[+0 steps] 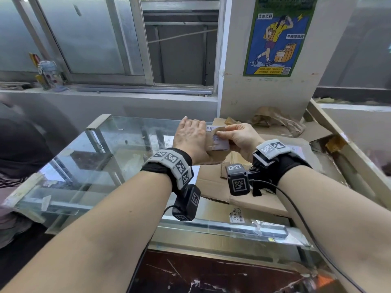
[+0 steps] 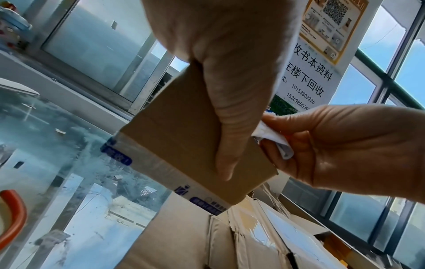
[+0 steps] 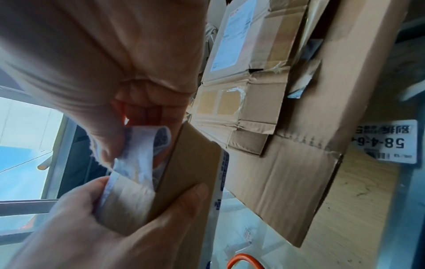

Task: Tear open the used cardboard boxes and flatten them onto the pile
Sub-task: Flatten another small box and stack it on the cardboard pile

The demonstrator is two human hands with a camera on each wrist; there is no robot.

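- Surface: a glass-topped counter extends below and to the left of both hands; metal framing shows through the pane.
- Pile: flattened cardboard pile lies on the counter directly beneath and to the right of the hands, with a white printed label on a lower sheet (the sheets overlap, so no exact count is possible).
- Room: beyond the hands stands a sliding window; a pillar past the right hand carries one green-bordered poster. One decorated bottle sits on the sill, far left of the left hand.
- Crumpled brown paper rests at the pillar's foot, beyond the right hand.
- Task object: one small cardboard box, edged with blue-printed tape, held in the air between the two hands above the pile.
- Left hand: wrapped around the box, thumb pressed along one face and fingers over the far side.
- Right hand: thumb and fingers pinching a loosened white strip (label or tape, which cannot be told) peeling off the box.
- Count: two hands, each wrist bearing one marker-covered band.
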